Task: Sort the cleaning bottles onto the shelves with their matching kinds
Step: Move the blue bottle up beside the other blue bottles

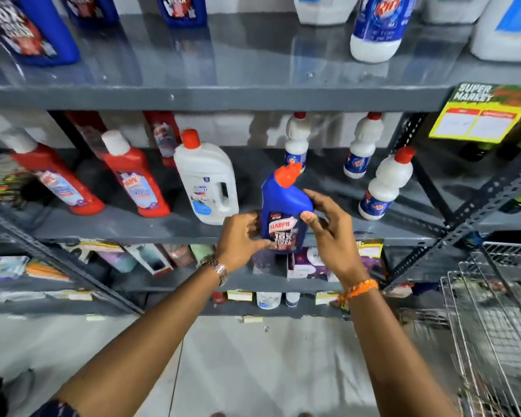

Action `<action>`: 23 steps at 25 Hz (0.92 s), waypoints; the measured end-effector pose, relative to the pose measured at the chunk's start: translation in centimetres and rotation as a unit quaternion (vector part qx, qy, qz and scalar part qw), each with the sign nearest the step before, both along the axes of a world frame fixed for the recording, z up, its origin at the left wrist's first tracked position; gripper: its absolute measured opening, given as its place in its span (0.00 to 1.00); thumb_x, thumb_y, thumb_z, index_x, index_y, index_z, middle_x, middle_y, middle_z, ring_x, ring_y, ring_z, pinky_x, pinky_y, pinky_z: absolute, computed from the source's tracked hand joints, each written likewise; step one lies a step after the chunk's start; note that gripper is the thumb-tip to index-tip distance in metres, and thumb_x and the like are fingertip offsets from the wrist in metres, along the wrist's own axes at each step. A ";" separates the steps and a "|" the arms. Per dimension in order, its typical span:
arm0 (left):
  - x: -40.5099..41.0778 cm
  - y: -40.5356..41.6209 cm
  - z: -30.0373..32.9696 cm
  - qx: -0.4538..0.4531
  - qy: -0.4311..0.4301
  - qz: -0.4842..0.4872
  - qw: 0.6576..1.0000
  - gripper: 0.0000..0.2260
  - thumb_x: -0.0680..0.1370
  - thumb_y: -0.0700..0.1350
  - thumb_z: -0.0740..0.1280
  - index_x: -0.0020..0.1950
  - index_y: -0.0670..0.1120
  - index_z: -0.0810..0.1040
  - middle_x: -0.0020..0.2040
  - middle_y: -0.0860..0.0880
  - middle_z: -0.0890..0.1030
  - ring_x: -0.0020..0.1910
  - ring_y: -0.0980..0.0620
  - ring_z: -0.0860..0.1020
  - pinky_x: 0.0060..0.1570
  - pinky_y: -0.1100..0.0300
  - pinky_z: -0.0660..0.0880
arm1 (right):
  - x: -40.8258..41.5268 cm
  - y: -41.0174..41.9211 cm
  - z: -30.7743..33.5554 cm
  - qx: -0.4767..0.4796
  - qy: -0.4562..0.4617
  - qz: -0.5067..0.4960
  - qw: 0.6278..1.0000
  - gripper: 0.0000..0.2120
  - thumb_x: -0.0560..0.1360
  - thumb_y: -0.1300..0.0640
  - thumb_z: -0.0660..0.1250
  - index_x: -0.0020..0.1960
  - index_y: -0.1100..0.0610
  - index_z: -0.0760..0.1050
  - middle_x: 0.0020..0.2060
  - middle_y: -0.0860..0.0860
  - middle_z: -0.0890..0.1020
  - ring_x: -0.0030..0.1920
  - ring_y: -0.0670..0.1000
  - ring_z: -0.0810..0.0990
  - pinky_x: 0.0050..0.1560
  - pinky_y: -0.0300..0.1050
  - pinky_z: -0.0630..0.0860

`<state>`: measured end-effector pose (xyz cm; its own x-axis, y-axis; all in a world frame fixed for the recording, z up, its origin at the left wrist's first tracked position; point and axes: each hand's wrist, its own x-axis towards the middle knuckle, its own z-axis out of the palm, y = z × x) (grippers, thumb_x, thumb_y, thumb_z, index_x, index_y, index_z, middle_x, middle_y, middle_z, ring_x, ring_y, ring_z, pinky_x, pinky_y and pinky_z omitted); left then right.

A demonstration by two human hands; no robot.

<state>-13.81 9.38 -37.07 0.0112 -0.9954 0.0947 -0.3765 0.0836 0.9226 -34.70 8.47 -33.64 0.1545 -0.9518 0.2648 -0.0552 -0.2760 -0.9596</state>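
Middle shelf [133, 227], left: two red bottles [136, 176] with white caps, leaning. Next along, a white jug [206, 182] with a red cap and side handle.

Left hand [238, 239] at the shelf's front edge, fingers [260, 243] curled and slightly apart, tips touching the lower left of the blue bottle [283, 206]. More a steadying touch than a full wrap.

Blue bottle sits centre, in front of the middle shelf, red angled cap up, long axis near upright with a slight lean right. Label faces the camera.

Right hand [331, 224] clamped on the bottle's right flank: thumb across the front, the other fingers behind the shoulder. This hand carries it.

Right of that, small white bottles [384, 185] with red caps.

Key relation: the matching blue bottles [33, 31] stand on the top shelf [223, 97], up and well to the left of the hands. Judged next move: lift up-left, bottle kept upright.
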 end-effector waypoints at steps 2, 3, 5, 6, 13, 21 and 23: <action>1.2 2.0 3.8 -0.044 0.000 -0.013 0.999 0.21 0.62 0.40 0.83 0.52 0.53 0.86 0.48 0.56 0.89 0.50 0.55 0.87 0.54 0.56 0.83 | 0.6 1.9 3.2 -0.027 -0.030 0.010 0.999 0.18 0.81 0.59 0.67 0.70 0.55 0.75 0.64 0.48 0.83 0.64 0.47 0.81 0.61 0.38 0.78; 1.6 2.8 5.8 -0.069 -0.008 -0.023 0.997 0.21 0.62 0.43 0.83 0.52 0.58 0.85 0.48 0.59 0.88 0.50 0.59 0.86 0.54 0.61 0.81 | 0.9 2.7 4.9 -0.042 -0.047 0.012 0.998 0.18 0.80 0.59 0.67 0.70 0.54 0.75 0.64 0.48 0.83 0.65 0.48 0.81 0.62 0.39 0.78; 2.6 4.3 10.8 -0.111 -0.025 -0.045 0.992 0.22 0.63 0.47 0.82 0.53 0.65 0.83 0.48 0.66 0.87 0.49 0.67 0.84 0.52 0.69 0.79 | 1.8 3.7 9.0 -0.078 -0.086 0.011 0.993 0.17 0.80 0.58 0.68 0.68 0.51 0.77 0.64 0.47 0.83 0.65 0.46 0.82 0.62 0.38 0.78; 3.1 4.7 13.1 -0.123 -0.027 -0.052 0.991 0.22 0.64 0.47 0.82 0.54 0.64 0.83 0.49 0.66 0.87 0.49 0.66 0.85 0.52 0.69 0.79 | 2.3 4.0 11.3 -0.092 -0.101 0.010 0.991 0.17 0.79 0.57 0.68 0.67 0.49 0.78 0.63 0.46 0.84 0.64 0.45 0.82 0.60 0.36 0.79; 8.2 3.0 26.8 -0.235 -0.055 -0.024 0.970 0.26 0.64 0.48 0.81 0.58 0.67 0.79 0.51 0.61 0.88 0.52 0.60 0.86 0.54 0.63 0.81 | 8.3 0.0 26.0 -0.168 -0.138 0.051 0.975 0.13 0.76 0.58 0.70 0.59 0.49 0.82 0.53 0.48 0.88 0.53 0.46 0.84 0.51 0.35 0.79; 14.6 -5.4 31.3 -0.177 -0.080 0.076 0.978 0.29 0.64 0.32 0.81 0.64 0.39 0.78 0.57 0.42 0.86 0.52 0.47 0.86 0.59 0.45 0.82 | 16.9 -10.2 30.1 -0.146 -0.081 0.060 0.984 0.14 0.79 0.66 0.68 0.64 0.66 0.78 0.56 0.64 0.85 0.51 0.52 0.83 0.55 0.47 0.81; 15.4 -6.7 31.2 -0.158 -0.083 0.076 0.981 0.28 0.65 0.31 0.80 0.64 0.39 0.77 0.57 0.40 0.86 0.52 0.47 0.85 0.59 0.43 0.82 | 18.1 -11.7 29.7 -0.137 -0.069 0.053 0.987 0.14 0.79 0.64 0.68 0.64 0.66 0.78 0.57 0.64 0.85 0.53 0.55 0.83 0.59 0.55 0.81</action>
